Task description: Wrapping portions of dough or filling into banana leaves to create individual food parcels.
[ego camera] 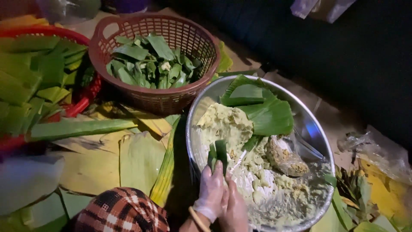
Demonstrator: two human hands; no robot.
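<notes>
My left hand (211, 189), in a thin clear glove, is closed on a small folded green leaf piece (218, 154) and holds it upright over the near rim of a big metal bowl (195, 107). My right hand (237, 208) presses against the left one from the right; its fingers are hidden. The bowl holds crumbly pale-yellow paste (225, 124), a few large green leaves (266, 112) at its far side, and a metal spoon (288, 155) caked with paste.
A brown plastic basket (107, 41) of cut leaf pieces stands behind the bowl. A red basket (83, 99) with folded leaf strips is at the left. Large yellowish leaves (128, 159) cover the floor. Crumpled plastic (377, 150) lies at the right. Plaid cloth (120, 211) covers my knee.
</notes>
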